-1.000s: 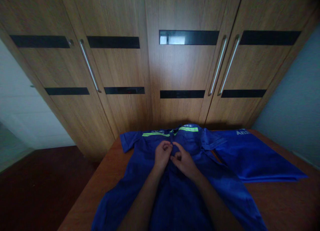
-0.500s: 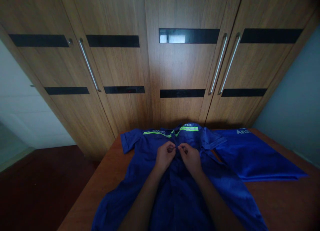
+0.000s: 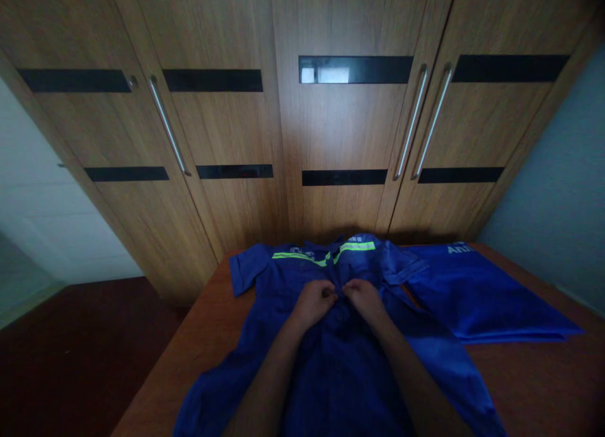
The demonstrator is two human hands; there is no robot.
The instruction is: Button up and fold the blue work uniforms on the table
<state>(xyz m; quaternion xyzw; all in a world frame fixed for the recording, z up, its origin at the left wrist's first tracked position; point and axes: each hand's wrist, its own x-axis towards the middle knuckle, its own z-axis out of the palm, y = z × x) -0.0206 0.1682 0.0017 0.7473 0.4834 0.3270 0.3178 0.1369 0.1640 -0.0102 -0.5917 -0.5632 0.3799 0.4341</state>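
A blue work shirt (image 3: 283, 336) with yellow-green reflective stripes at the shoulders lies spread on a brown wooden table (image 3: 208, 323), collar away from me. My left hand (image 3: 316, 301) and my right hand (image 3: 365, 300) rest side by side on the shirt's front, just below the collar. Both have their fingers curled and pinch the fabric along the middle opening, knuckles almost touching. What sits between the fingertips is too small and dark to make out.
A second blue garment (image 3: 477, 298), folded flat with white lettering, lies on the table to the right. Wooden wardrobe doors (image 3: 340, 122) with long metal handles stand right behind the table. Dark red floor is on the left, a pale wall on the right.
Both hands have slid a little nearer to me down the shirt front. The right hand drew in from the side until its knuckles met the left hand.
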